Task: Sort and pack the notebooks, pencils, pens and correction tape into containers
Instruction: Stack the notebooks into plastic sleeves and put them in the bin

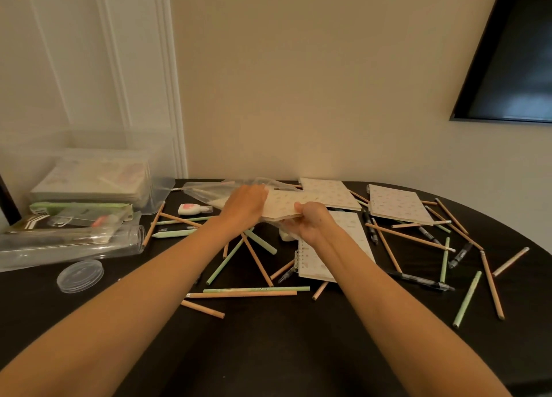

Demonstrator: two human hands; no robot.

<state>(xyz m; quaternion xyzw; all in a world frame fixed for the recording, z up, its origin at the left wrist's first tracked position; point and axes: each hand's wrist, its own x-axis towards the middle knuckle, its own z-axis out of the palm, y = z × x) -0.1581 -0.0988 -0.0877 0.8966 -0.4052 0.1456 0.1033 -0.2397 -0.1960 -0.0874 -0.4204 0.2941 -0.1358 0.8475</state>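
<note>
A cream patterned notebook (282, 205) is held above the dark table (268, 343) between both hands. My left hand (243, 204) grips its left end, by a crumpled clear plastic bag (209, 192). My right hand (313, 222) pinches its near right corner. Three more spiral notebooks lie flat: one (330, 193) at the back, one (398, 204) to the right, one (316, 262) under my right wrist. A white correction tape (192, 209) sits left of my hands. Several wooden pencils (242, 294), pale green pencils (467, 299) and black pens (421, 281) are scattered around.
At the back left stands a clear plastic bin (89, 169) with flat packs inside. In front of it are boxed packs (80, 213), a clear tube container (68, 244) on its side and its round lid (80, 275). A dark screen (513, 53) hangs on the right wall.
</note>
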